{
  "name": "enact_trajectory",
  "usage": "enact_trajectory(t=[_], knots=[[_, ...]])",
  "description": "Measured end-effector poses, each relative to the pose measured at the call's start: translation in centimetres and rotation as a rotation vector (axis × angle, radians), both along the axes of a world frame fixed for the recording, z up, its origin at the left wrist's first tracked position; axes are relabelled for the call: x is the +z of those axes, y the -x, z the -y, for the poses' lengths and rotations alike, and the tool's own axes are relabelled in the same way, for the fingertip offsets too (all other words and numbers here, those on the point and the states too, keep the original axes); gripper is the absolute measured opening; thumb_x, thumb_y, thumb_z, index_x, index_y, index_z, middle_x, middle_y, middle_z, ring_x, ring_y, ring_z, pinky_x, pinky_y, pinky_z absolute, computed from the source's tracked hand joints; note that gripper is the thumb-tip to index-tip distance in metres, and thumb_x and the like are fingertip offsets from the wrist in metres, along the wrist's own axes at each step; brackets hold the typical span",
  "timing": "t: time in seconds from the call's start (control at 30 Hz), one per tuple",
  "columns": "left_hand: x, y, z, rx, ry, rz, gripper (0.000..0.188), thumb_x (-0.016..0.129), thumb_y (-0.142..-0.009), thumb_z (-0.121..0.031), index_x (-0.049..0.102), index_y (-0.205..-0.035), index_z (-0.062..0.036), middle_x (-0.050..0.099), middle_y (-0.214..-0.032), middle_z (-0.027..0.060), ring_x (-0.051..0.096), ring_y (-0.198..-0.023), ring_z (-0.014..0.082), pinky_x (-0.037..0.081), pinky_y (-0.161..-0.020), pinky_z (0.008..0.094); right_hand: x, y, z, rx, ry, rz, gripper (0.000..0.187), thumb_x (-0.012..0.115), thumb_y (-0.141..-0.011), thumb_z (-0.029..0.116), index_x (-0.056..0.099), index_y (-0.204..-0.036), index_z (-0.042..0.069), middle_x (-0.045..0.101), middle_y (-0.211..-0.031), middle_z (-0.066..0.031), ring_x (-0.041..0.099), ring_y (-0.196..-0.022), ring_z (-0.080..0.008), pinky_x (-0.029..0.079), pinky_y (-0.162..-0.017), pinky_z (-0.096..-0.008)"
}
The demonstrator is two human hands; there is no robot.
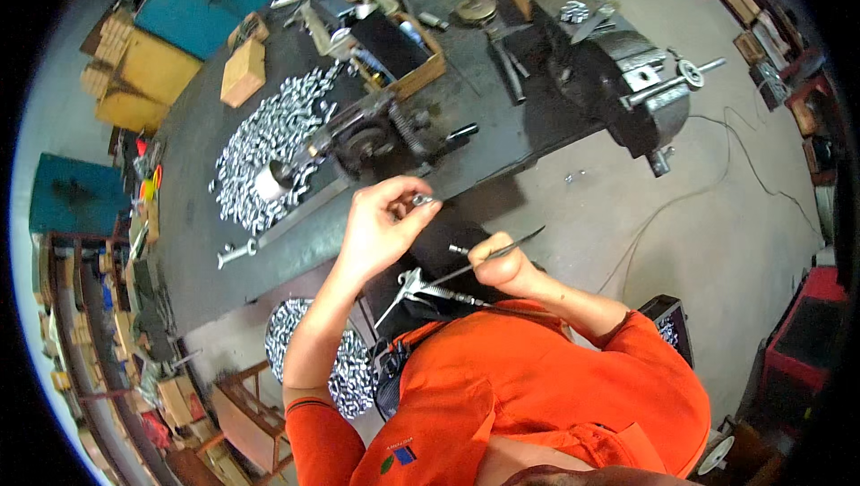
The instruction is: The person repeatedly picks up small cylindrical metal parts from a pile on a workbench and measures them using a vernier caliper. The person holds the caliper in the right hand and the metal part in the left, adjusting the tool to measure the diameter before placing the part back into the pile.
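Your L hand (381, 222), head view (the only one), is raised just off the near edge of the bench (193, 240), fingers curled, thumb & fingertips pinching a small metal piece (422, 200). Your R hand (503, 266) is fisted round a thin dark tool (526, 238), its pointed end sticking out past the knuckles, away from your L. A spray-gun-like tool (412, 287) hangs at your lap, w/ a hose by your R wrist. Loose parts pile (269, 141) is on the bench left of the small vise (372, 141); more parts sit in the round tub (309, 334) by your L elbow.

What could go wrong, prob.: the piece pops out of your L fingertips & drops btwn bench and lap, b/c it's tiny and only pinched. Thin tool could also skid & nick your L thumb if you bring the hands together carelessly. Hose might snag your R forearm if you swing it wide.

Hard to tell: the piece's shape, mostly covered by your fingers; how the tool sits in your R palm; whether the shiny stub (457, 249) by your R fist is held or separate. Lap area's v. dark, far-bench clutter's blurry, & the fisheye rim cuts off the corners.
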State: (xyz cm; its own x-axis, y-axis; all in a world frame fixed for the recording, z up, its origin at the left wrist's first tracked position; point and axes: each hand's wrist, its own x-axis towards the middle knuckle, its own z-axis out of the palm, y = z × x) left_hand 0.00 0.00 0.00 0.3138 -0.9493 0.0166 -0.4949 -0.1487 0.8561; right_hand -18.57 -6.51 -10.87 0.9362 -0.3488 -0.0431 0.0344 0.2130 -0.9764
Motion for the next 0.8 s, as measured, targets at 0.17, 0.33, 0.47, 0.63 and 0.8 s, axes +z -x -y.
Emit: enact_trajectory(t=[0.17, 0.33, 0.47, 0.63, 0.8], knots=[[4.0, 2.7, 10.9, -0.180, 0.107, 0.243, 0.021, 0.069, -0.075, -0.014, 0.064, -0.087, 0.0023, 0.060, -0.062, 0.0042, 0.052, -0.050, 0.0069, 0.042, -0.048, 0.0232, 0.6, 2.8, 0.8, -0.066, 0.002, 0.015, 0.025, 0.048, -0.062, 0.007, 0.029, -0.045, 0.008, 0.026, -0.046, 0.0062, 0.024, -0.046, -0.0034, 0.016, -0.042, -0.0271], [3.9, 1.9, 22.8, -0.281, 0.078, 0.330, 0.023, 0.064, -0.075, -0.013, 0.065, -0.090, 0.0040, 0.064, -0.066, 0.0100, 0.062, -0.053, 0.0144, 0.048, -0.053, 0.0285, 1.0, 4.5, 1.7, -0.157, 0.029, 0.006, 0.024, 0.046, -0.063, 0.004, 0.029, -0.047, 0.008, 0.025, -0.048, 0.0058, 0.023, -0.048, -0.0037, 0.017, -0.042, -0.0274], [3.4, 1.4, 29.1, -0.257, 0.144, 0.445, 0.023, 0.065, -0.072, -0.011, 0.065, -0.091, 0.0037, 0.065, -0.068, 0.0119, 0.063, -0.053, 0.0147, 0.049, -0.054, 0.0287, -0.5, 5.3, 1.7, -0.188, -0.002, 0.049, 0.027, 0.047, -0.069, 0.006, 0.028, -0.050, 0.010, 0.024, -0.052, 0.0076, 0.023, -0.052, -0.0027, 0.017, -0.044, -0.0258], [2.3, 2.2, 33.6, -0.282, 0.125, 0.465, 0.024, 0.065, -0.070, -0.008, 0.066, -0.092, 0.0013, 0.065, -0.069, 0.0108, 0.062, -0.055, 0.0148, 0.048, -0.056, 0.0286, -0.1, 6.5, 2.3, -0.186, -0.110, 0.030, 0.027, 0.047, -0.069, 0.007, 0.027, -0.050, 0.009, 0.023, -0.052, 0.0076, 0.023, -0.052, -0.0028, 0.017, -0.045, -0.0267], [1.2, 3.1, 35.6, -0.386, 0.173, 0.489, 0.026, 0.063, -0.064, -0.007, 0.067, -0.089, -0.0002, 0.064, -0.066, 0.0085, 0.061, -0.058, 0.0144, 0.048, -0.057, 0.0293, -0.5, 7.0, 2.8, -0.217, -0.109, -0.009, 0.026, 0.046, -0.068, 0.006, 0.028, -0.051, 0.009, 0.024, -0.052, 0.0074, 0.023, -0.052, -0.0030, 0.017, -0.045, -0.0267]])
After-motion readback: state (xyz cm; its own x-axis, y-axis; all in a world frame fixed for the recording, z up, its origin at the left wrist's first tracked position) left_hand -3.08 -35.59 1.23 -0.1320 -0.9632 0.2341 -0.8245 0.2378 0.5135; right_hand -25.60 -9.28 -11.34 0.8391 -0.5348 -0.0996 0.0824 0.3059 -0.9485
